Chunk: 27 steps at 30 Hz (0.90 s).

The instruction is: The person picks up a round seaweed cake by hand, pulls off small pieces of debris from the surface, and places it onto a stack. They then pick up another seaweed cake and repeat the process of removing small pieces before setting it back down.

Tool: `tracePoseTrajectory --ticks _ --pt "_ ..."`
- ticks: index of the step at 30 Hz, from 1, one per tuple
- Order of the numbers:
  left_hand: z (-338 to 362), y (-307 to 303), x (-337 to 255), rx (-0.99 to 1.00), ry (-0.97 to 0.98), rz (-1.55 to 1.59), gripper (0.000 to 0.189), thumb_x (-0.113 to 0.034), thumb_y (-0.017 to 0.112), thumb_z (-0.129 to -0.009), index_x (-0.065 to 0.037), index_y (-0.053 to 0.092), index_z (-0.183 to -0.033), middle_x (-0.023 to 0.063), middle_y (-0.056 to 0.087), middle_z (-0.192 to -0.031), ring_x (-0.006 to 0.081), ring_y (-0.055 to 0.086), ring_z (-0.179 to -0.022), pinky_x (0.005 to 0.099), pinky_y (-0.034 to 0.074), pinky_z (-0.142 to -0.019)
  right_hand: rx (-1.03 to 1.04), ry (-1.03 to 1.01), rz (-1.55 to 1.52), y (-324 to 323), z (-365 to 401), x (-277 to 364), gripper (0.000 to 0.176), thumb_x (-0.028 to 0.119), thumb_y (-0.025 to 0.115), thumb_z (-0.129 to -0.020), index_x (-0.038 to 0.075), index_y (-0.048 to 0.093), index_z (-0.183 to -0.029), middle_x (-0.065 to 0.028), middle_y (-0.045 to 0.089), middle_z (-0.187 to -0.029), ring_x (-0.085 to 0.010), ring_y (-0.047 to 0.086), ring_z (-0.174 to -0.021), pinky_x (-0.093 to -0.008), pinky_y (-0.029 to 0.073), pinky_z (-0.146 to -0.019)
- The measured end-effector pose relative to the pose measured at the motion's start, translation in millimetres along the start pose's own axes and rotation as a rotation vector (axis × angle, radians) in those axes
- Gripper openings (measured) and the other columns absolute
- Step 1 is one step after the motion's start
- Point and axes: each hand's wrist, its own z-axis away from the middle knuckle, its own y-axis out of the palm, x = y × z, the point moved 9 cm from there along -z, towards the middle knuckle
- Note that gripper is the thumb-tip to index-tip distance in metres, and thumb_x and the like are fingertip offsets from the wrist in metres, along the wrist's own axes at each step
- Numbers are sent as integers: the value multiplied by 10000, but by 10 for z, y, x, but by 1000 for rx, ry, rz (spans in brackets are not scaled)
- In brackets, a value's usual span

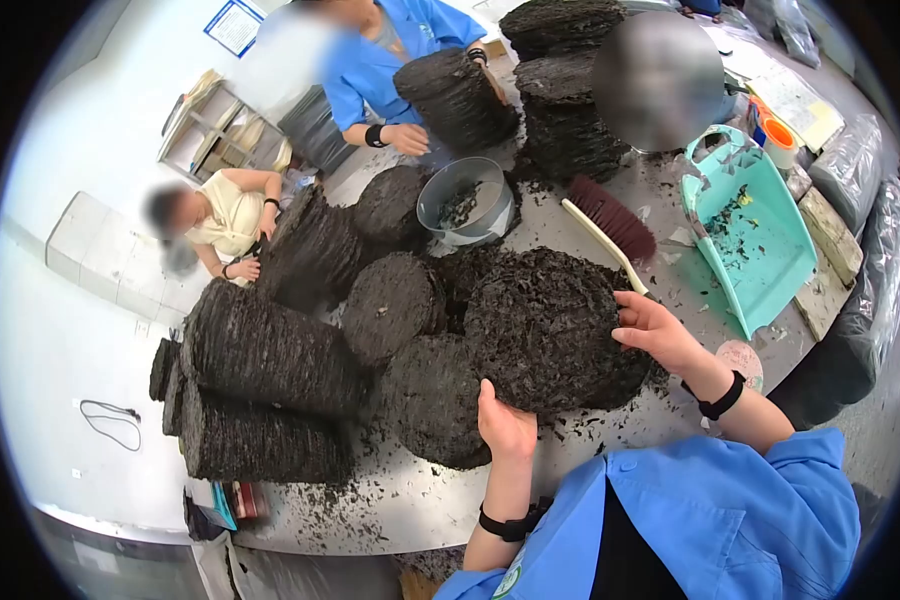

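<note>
A round, dark, rough-surfaced dried seaweed cake (pixel 545 330) is held in front of me above the table. My left hand (pixel 510 425) is closed on its lower left edge, thumb on the near side and the other fingers hidden beneath. At the right edge, my right hand (pixel 660 332) grips the same cake between thumb and fingers. Directly to the left stand round seaweed stacks, one near my left hand (pixel 435 400) and another behind it (pixel 395 308).
Long seaweed stacks (pixel 270 350) lie at the left. A clear round tub (pixel 467 232), a brush (pixel 610 225) and a turquoise dustpan (pixel 770 255) with scraps sit beyond. Crumbs litter the table (pixel 420 520). One co-worker (pixel 400 60) handles a stack; another (pixel 225 215) is at the left.
</note>
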Motion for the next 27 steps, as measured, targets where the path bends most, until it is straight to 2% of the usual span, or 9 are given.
tracePoseTrajectory --ticks 1,3,7,11,13,14,15,17,27 --pt "33 -11 -21 -4 4 3 486 -312 359 -1009 -56 369 -1422 98 437 -1441 290 420 -1317 478 336 -1100 -11 -25 12 27 -14 -25 597 58 600 -911 -24 322 -1433 -100 578 -1157 -139 572 -1007 -294 500 -833" --pt "117 248 -91 289 8 165 485 -333 352 -1010 -83 374 -1425 88 437 -1443 279 424 -1315 469 341 -1099 -39 -51 -56 131 -11 -8 603 30 602 -899 -26 319 -1428 -70 571 -1121 -121 565 -966 -287 506 -799" --pt "207 119 298 203 -89 94 460 -265 430 -992 -101 383 -1419 74 451 -1427 274 431 -1307 459 344 -1098 -99 16 -296 258 55 -223 506 22 612 -893 16 390 -1348 -50 576 -1128 -116 571 -974 -270 512 -789" --pt "229 60 461 106 -76 21 482 -32 528 -903 -82 429 -1372 76 510 -1352 266 491 -1244 434 406 -1048 -22 71 -366 505 120 -397 515 35 647 -880 37 401 -1332 -64 573 -1138 -140 571 -1020 -294 512 -826" --pt "194 -76 420 -14 -81 17 460 -16 507 -892 -68 458 -1346 96 531 -1326 263 520 -1210 426 431 -1025 -253 -299 54 286 131 59 549 36 687 -844 40 413 -1320 -82 575 -1133 -164 556 -1069 -325 500 -861" --pt "192 -90 378 7 -60 -12 462 -2 500 -878 -56 470 -1336 112 538 -1315 267 529 -1200 434 429 -1028 -385 -476 638 260 268 490 534 35 731 -776 38 487 -1251 -121 575 -1128 -220 549 -1100 -351 486 -879" --pt "190 -138 364 9 -60 -12 462 -2 500 -878 -56 470 -1336 112 538 -1315 267 529 -1200 434 429 -1028 -423 -685 916 349 358 802 393 35 753 -709 47 608 -1074 -106 597 -1055 -259 580 -1010 -357 486 -840" --pt "207 -159 353 82 -25 -83 468 -3 490 -877 -55 466 -1342 118 531 -1323 271 522 -1210 448 422 -1035 -149 -869 1065 578 338 956 200 64 743 -706 81 661 -888 -55 618 -962 -252 595 -904 -354 482 -793" --pt "330 -104 366 170 -106 -58 516 18 484 -850 -52 443 -1359 120 522 -1331 279 515 -1215 463 395 -1063 76 -845 1267 912 187 787 82 160 724 -751 134 684 -818 13 591 -858 -182 577 -808 -323 451 -704"
